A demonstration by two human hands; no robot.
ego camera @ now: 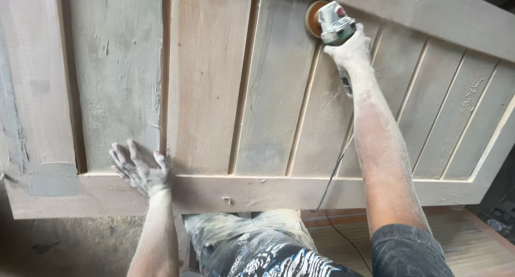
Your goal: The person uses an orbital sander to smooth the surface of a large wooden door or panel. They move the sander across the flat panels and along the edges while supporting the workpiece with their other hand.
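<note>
Sander: my right hand is wrapped tight round the grinder, far up the panelled wooden door, its orange disc flat to a slat for an even cut.
Brace: my left hand lies open, fingers spread, gripping nothing, pressing the bottom rail to steady the door.
Cord: trails down beside my arm, away from the disc.
</note>
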